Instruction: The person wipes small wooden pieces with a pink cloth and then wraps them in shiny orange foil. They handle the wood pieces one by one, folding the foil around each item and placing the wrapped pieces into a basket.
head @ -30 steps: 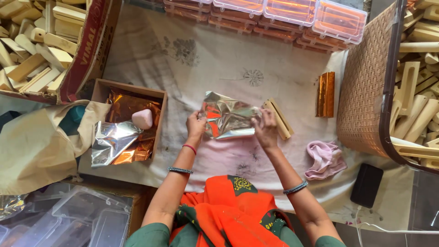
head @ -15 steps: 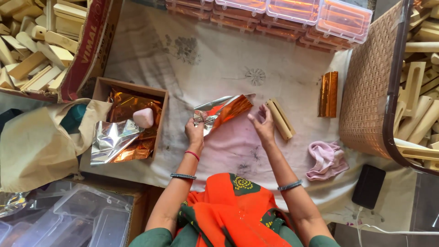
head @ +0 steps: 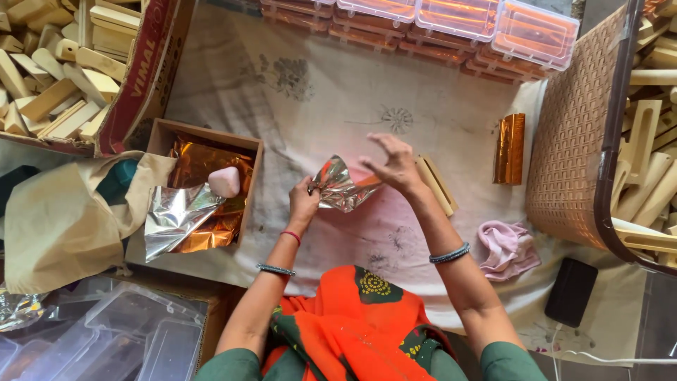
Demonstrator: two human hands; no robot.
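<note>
Left hand (head: 305, 201) pinches one edge of a crinkled sheet of silver foil with a copper-orange underside (head: 343, 187), held just above the pale printed cloth (head: 331, 92). Right hand (head: 393, 164) hovers open over the sheet's far edge, fingers spread, holding nothing; contact with the foil cannot be told. Pale wooden block (head: 436, 185) lies on the cloth just beside the right hand. Further right: upright roll of copper-orange foil (head: 509, 148), crumpled pink cloth (head: 505, 248), woven brown plastic basket (head: 571, 134). To the left, an open cardboard box (head: 204, 134) holds loose foil sheets weighted by a pink stone (head: 224, 181)
</note>
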